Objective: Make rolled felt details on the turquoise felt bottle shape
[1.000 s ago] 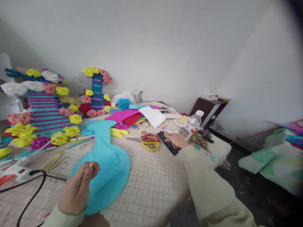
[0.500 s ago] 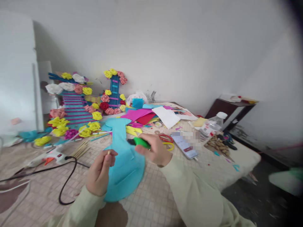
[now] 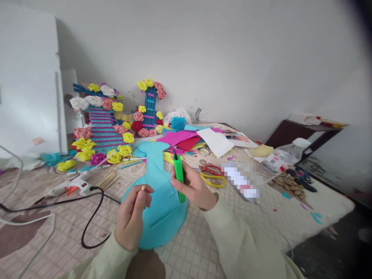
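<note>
My left hand (image 3: 132, 217) is closed in a pinch, with the pale tip of a small stick (image 3: 143, 188) showing between thumb and forefinger; the rest of it is hidden. In my right hand (image 3: 196, 186) is a green utility knife (image 3: 179, 176), held nearly upright with its dark end pointing up. Beneath both hands lies a light-blue guitar-shaped piece (image 3: 158, 182), its neck pointing away from me. Red-and-yellow-handled scissors (image 3: 213, 180) rest just right of my right hand.
A white glue gun (image 3: 74, 188) with a black cord and several wooden sticks (image 3: 107, 178) lie left. Behind stand two flower-trimmed pieces (image 3: 101, 130). Coloured paper sheets (image 3: 180, 138), a phone (image 3: 242, 182), a plastic bottle (image 3: 287, 157) and peanuts (image 3: 290, 183) are farther right.
My right hand has turned the utility knife from lying sideways to nearly upright. My left hand keeps its pinch. The whole view has shifted, so things appear farther right.
</note>
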Motion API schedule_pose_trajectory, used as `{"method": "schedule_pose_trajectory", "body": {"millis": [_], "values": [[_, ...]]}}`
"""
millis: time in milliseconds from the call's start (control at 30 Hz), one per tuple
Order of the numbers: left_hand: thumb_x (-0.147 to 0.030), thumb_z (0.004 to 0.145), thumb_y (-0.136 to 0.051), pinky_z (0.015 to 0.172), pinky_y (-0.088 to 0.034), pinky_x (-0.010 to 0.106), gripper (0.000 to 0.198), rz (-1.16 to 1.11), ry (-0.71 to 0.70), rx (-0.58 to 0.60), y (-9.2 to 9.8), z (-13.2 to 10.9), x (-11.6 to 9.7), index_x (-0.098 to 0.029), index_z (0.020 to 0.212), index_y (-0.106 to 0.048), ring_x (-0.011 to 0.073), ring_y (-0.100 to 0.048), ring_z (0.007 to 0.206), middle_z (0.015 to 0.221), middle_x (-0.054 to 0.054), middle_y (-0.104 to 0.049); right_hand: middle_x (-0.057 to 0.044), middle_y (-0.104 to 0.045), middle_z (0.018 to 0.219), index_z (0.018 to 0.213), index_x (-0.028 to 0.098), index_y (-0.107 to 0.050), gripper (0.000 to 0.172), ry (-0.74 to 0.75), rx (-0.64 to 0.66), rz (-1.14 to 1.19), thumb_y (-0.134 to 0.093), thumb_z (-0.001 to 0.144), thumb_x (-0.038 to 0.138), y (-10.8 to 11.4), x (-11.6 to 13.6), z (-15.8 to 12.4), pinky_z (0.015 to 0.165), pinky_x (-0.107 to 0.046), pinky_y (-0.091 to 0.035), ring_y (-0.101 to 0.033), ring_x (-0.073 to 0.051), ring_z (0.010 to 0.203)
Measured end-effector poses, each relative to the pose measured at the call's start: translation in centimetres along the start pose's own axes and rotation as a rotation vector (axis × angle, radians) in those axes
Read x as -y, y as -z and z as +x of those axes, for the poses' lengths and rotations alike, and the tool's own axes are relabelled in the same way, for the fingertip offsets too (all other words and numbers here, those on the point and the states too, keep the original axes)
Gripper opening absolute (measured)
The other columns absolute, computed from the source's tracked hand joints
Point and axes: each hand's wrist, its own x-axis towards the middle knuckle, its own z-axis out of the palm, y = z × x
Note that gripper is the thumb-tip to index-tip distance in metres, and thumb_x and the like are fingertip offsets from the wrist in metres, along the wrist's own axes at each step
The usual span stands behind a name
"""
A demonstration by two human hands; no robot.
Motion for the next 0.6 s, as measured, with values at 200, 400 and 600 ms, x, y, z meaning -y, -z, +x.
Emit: {"method": "schedule_pose_trajectory", "body": {"millis": [200,400,600], "values": [[-0.039,0.086,-0.039,0.051,-0.032,0.026,0.027,-0.026,0.014,-0.003,0.0,0.1,0.3,-0.018,0.079,-0.054,0.0122,-0.042,0.053,0.054,-0.003,-0.042,-0.003,-0.050,0.092,0.107,0.024,-0.037,0.025,-0.214,0.046,0.730,-0.029,0.091,0.041,-1.7,-0.8,-0.1,0.044,-0.020,-0.044,-0.049,-0.006,0.053],[-0.039,0.086,-0.038,0.053,-0.033,0.026,0.027,-0.003,0.018,-0.004,0.0,0.0,0.7,-0.018,0.080,-0.054,0.0129,-0.042,0.054,0.055,-0.003,-0.042,0.001,-0.044,0.087,0.094,0.023,-0.038,0.029,-0.323,0.145,0.853,-0.057,0.078,0.037,-2.5,-1.2,-0.6,0.041,-0.018,-0.040,-0.045,-0.005,0.053],[-0.038,0.086,-0.037,0.052,-0.034,0.026,0.028,0.024,0.024,-0.023,-0.1,0.0,1.0,-0.017,0.079,-0.054,0.0132,-0.043,0.054,0.056,-0.002,-0.044,0.002,-0.041,0.083,0.095,0.022,-0.038,0.034,-0.267,0.298,0.841,-0.063,0.074,0.032,-2.5,-1.2,-0.9,0.049,-0.021,-0.040,-0.047,-0.006,0.055]]}}
